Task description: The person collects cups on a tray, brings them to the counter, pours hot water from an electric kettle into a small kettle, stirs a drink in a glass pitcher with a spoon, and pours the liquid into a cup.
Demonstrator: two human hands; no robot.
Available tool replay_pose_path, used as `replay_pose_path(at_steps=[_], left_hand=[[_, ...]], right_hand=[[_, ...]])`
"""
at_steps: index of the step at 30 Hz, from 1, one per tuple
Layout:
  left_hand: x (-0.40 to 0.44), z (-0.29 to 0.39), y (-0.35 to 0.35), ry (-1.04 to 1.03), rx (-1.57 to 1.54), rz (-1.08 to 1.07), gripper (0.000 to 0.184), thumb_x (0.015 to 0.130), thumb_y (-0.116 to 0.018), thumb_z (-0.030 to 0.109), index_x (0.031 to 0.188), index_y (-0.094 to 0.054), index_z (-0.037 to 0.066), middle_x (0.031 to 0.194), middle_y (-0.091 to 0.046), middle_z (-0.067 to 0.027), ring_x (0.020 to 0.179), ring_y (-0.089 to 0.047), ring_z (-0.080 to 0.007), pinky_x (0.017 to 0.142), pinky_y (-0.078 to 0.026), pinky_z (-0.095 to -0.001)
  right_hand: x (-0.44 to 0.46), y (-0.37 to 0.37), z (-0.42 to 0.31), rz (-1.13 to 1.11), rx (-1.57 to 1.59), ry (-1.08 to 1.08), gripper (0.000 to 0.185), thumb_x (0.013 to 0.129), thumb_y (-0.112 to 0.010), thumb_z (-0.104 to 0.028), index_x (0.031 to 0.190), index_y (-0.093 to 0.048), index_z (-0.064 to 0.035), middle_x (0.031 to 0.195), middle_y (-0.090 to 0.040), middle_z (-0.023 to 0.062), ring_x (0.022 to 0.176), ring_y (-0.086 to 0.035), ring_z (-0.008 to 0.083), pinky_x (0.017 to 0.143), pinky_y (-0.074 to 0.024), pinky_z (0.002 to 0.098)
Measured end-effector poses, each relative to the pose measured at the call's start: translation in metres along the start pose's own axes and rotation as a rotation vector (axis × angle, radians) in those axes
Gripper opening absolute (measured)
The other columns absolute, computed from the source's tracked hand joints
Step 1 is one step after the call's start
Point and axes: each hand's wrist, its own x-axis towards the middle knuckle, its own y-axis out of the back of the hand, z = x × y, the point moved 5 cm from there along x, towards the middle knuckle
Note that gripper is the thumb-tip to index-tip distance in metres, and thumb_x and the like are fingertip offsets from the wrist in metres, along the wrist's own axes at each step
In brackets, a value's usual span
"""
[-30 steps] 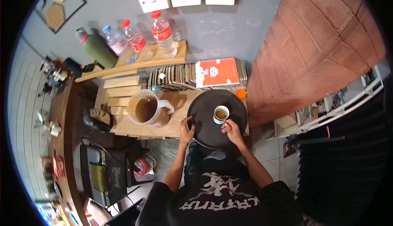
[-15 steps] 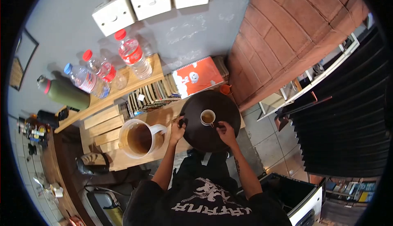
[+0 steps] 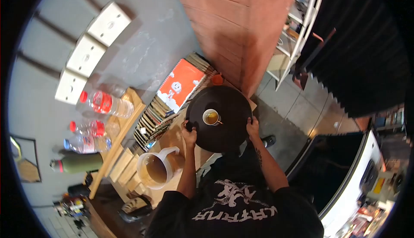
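A round dark tray is held level in front of me, one hand at each side. My left hand is closed on its left rim, thumb on top. On the right rim my right hand grips the tray with its fingers partly hidden below. A small white cup with brownish liquid stands upright on the tray, left of its middle. Its handle points to the lower right, and neither hand touches it.
A big clear pitcher of brown liquid stands on the wooden table left of me. Beyond are books with an orange notebook, a small orange cup, a shelf with bottles and a brick pillar. A black-topped white unit is at right.
My right hand has left the cup and taken the tray's right rim; my left hand now grips the left rim. The view has turned, with the wall and bottles shifting left and down.
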Motion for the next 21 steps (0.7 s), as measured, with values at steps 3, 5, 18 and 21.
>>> replay_pose_path(at_steps=[3,5,18,21], left_hand=[[-0.016,0.018,-0.009,0.134,-0.097,-0.040,0.046,0.067,-0.059,-0.010,0.107,-0.046,0.008,0.099,-0.049,-0.0061,0.089,-0.051,-0.0172,0.082,-0.044,-0.0277],[-0.021,0.006,-0.003,0.095,0.026,-0.039,0.046,0.067,-0.063,-0.008,0.105,-0.044,0.008,0.098,-0.048,-0.0060,0.090,-0.051,-0.0170,0.081,-0.043,-0.0278],[-0.066,0.089,-0.086,0.102,0.004,-0.297,0.022,0.078,-0.058,-0.004,0.093,-0.046,0.008,0.091,-0.042,-0.0023,0.081,-0.042,-0.0128,0.072,-0.039,-0.0252],[-0.068,0.106,-0.133,0.001,-0.014,-0.411,0.021,0.079,-0.058,-0.003,0.092,-0.046,0.007,0.091,-0.041,-0.0027,0.083,-0.041,-0.0133,0.076,-0.038,-0.0256]], right_hand=[[-0.007,0.004,-0.009,0.021,0.069,-0.132,0.023,0.095,-0.053,-0.017,0.102,-0.058,0.0038,0.087,-0.063,0.0279,0.089,-0.058,0.0487,0.072,-0.0457,0.0497],[-0.012,0.017,-0.016,0.047,0.053,-0.179,0.023,0.094,-0.052,-0.017,0.104,-0.058,0.0039,0.089,-0.063,0.0276,0.091,-0.058,0.0485,0.074,-0.0455,0.0496],[-0.004,0.152,0.009,0.259,0.048,-0.233,0.023,0.094,-0.054,-0.021,0.096,-0.058,0.0022,0.083,-0.059,0.0287,0.085,-0.055,0.0510,0.072,-0.0426,0.0527],[0.008,0.187,0.043,0.340,0.074,-0.203,0.025,0.094,-0.055,-0.023,0.091,-0.056,0.0023,0.079,-0.058,0.0277,0.077,-0.052,0.0506,0.069,-0.0421,0.0500]])
